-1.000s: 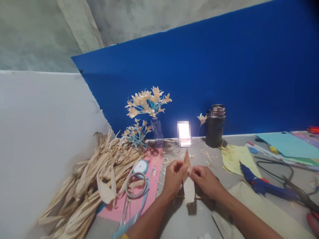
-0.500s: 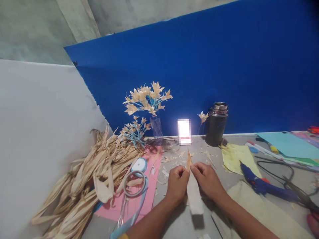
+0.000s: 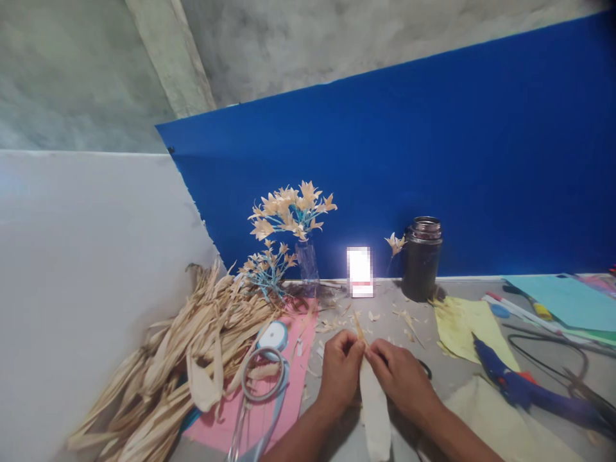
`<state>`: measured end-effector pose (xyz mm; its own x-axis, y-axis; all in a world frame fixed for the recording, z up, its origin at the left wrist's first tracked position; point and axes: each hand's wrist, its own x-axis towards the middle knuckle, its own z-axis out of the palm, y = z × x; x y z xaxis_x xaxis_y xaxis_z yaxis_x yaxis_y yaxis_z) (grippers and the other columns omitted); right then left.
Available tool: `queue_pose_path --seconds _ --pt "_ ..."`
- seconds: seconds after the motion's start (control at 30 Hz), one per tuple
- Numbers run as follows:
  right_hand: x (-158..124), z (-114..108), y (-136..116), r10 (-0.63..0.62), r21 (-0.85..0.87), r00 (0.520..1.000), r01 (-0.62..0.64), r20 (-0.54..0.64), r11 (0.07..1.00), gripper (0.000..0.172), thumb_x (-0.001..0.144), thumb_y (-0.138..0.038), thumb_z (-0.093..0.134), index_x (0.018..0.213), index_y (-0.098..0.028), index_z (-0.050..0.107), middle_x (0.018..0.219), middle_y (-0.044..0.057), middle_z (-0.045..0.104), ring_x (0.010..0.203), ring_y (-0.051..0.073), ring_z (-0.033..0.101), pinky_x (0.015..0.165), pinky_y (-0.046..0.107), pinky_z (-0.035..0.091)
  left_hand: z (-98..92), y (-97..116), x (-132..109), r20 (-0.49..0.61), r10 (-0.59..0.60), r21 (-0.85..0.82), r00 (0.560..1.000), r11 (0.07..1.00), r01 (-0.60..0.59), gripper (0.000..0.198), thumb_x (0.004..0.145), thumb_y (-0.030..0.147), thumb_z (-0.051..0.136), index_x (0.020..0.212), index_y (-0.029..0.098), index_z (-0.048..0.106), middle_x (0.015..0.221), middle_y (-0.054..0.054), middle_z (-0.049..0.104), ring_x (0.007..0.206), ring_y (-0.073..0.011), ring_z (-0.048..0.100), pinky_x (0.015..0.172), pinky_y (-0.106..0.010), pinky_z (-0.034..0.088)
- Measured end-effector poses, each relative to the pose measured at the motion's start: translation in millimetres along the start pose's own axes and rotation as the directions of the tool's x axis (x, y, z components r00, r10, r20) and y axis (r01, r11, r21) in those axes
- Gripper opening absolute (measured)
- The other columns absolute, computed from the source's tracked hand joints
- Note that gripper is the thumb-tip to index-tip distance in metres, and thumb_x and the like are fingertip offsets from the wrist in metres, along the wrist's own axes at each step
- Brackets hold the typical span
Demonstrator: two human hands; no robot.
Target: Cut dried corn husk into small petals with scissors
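Observation:
My left hand (image 3: 341, 369) and my right hand (image 3: 397, 375) meet over the grey table, both pinching the top of a pale dried corn husk strip (image 3: 374, 414). The strip hangs down between my wrists toward me, and its thin pointed tip sticks up above my fingers. Both hands have their fingers closed on it.
A heap of dried husks (image 3: 183, 359) lies at the left. A pink sheet (image 3: 269, 391) carries scissors and a ribbon roll (image 3: 273, 335). Husk flowers stand in a vase (image 3: 307, 260). A dark jar (image 3: 422, 258), yellow paper (image 3: 462, 321), a blue glue gun (image 3: 517, 385) and cords lie right.
My hands have moved slightly down and nearer to me while still pinching the husk strip. The strip now hangs lower and straighter. The camera view tilted down a little.

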<state>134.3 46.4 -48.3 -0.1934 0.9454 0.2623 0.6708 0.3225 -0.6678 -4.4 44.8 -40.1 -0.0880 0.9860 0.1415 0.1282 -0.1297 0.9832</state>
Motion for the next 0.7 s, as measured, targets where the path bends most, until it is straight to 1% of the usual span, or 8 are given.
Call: queue_pose_path --seconds 0.1,0.17,0.4,0.47,0.53,0.57,0.63,0.7 --pt "2 0 1 0.031 0.012 0.999 -0.032 0.036 0.999 0.034 0.095 -0.039 0.039 0.065 -0.025 0.045 0.064 0.004 0.065 0.062 0.022 0.060 0.059 0.031 0.031 -1.2 -2 2 -0.016 -0.038 -0.012 0.999 0.999 0.038 0.018 0.076 0.029 0.062 0.064 0.019 0.053 0.063 0.001 0.051 0.062 -0.0139 0.046 0.060 -0.025 0.038" --pt "3 -1 2 0.039 0.041 0.999 -0.040 0.029 0.998 0.034 0.094 -0.040 0.039 0.063 -0.025 0.043 0.062 0.003 0.064 0.061 0.022 0.059 0.058 0.031 0.032 -2.1 -2 3 -0.019 -0.040 0.005 0.999 0.999 0.040 0.019 0.077 0.031 0.063 0.064 0.019 0.054 0.062 0.001 0.051 0.061 -0.0140 0.046 0.059 -0.025 0.038" --pt "2 -4 1 0.029 0.093 0.997 -0.022 -0.078 0.995 0.035 0.093 -0.041 0.043 0.061 -0.025 0.046 0.059 0.002 0.060 0.059 0.021 0.055 0.059 0.031 0.033 -10.3 0 5 -0.028 0.094 0.153 0.995 0.984 -0.088 0.031 0.086 0.039 0.056 0.063 0.020 0.046 0.062 0.002 0.048 0.062 -0.0136 0.044 0.059 -0.025 0.036" --pt "3 -6 2 0.046 0.132 0.992 -0.030 -0.119 0.991 0.036 0.093 -0.042 0.044 0.061 -0.026 0.045 0.058 0.001 0.059 0.059 0.021 0.055 0.059 0.031 0.034 -12.6 3 6 -0.033 0.013 0.107 0.999 0.994 -0.010 0.037 0.088 0.049 0.053 0.065 0.022 0.044 0.058 0.003 0.046 0.056 -0.0129 0.044 0.055 -0.024 0.036" --pt "4 -9 2 0.067 0.174 0.986 -0.040 -0.150 0.984 0.036 0.093 -0.043 0.043 0.061 -0.026 0.045 0.059 0.001 0.059 0.059 0.021 0.056 0.060 0.031 0.036 -12.4 4 6 0.028 -0.109 -0.002 0.994 0.994 0.109 0.040 0.089 0.059 0.049 0.073 0.022 0.048 0.058 0.003 0.048 0.051 -0.0128 0.045 0.049 -0.024 0.036" --pt "4 -10 2 0.070 0.193 0.986 -0.041 -0.149 0.980 0.036 0.094 -0.043 0.043 0.062 -0.025 0.047 0.060 0.002 0.061 0.060 0.021 0.058 0.061 0.031 0.038 -11.2 5 5 0.079 -0.133 -0.056 0.988 0.989 0.138 0.040 0.088 0.061 0.051 0.078 0.022 0.051 0.060 0.003 0.051 0.051 -0.0127 0.047 0.048 -0.024 0.037" --pt "3 -10 -1 0.055 0.232 0.991 -0.025 -0.122 0.972 0.031 0.093 -0.041 0.043 0.069 -0.025 0.054 0.067 0.002 0.066 0.064 0.022 0.062 0.063 0.030 0.042 -7.3 3 3 0.156 -0.086 -0.119 0.984 0.987 0.105 0.040 0.083 0.059 0.062 0.083 0.019 0.056 0.068 0.001 0.057 0.057 -0.0121 0.050 0.053 -0.023 0.040" --pt "1 -9 -5 0.041 0.265 0.995 -0.014 -0.095 0.964 0.024 0.092 -0.040 0.045 0.082 -0.024 0.060 0.070 0.002 0.070 0.066 0.022 0.064 0.064 0.030 0.044 -3.0 0 2 0.198 -0.022 -0.135 0.980 0.990 0.049 0.040 0.078 0.054 0.070 0.078 0.016 0.060 0.071 -0.001 0.058 0.063 -0.0116 0.050 0.058 -0.023 0.041"
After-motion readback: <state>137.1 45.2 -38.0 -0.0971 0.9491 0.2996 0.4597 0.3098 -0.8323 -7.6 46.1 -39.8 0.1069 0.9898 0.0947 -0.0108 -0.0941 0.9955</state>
